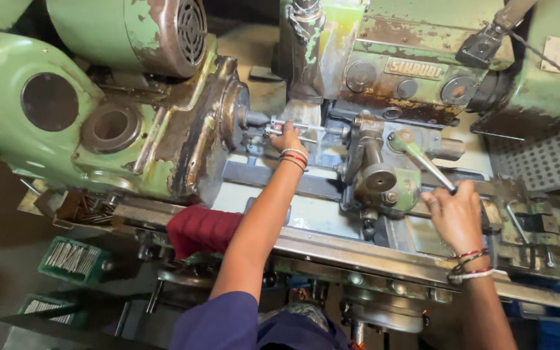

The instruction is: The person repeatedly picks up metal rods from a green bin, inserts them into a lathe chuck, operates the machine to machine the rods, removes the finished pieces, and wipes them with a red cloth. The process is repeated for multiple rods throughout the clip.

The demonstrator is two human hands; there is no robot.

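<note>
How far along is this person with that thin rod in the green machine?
Done, by the look of it: the thin metal rod already lies between the machine's two ends. In hand: the left hand is at the rod, and the right hand grips the lever handle. Left: a green crate of rods sits below, apparently not yet picked up; whether they are finished cannot be told.

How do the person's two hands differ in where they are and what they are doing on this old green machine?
The left hand reaches far forward and pinches a thin metal rod between the machine's two heads; the right hand stays nearer the body, its grip closed round the end of a slanted metal lever. The left arm stretches out nearly straight, while the right arm is drawn in. Both wrists wear bangles and thread bands.
</note>
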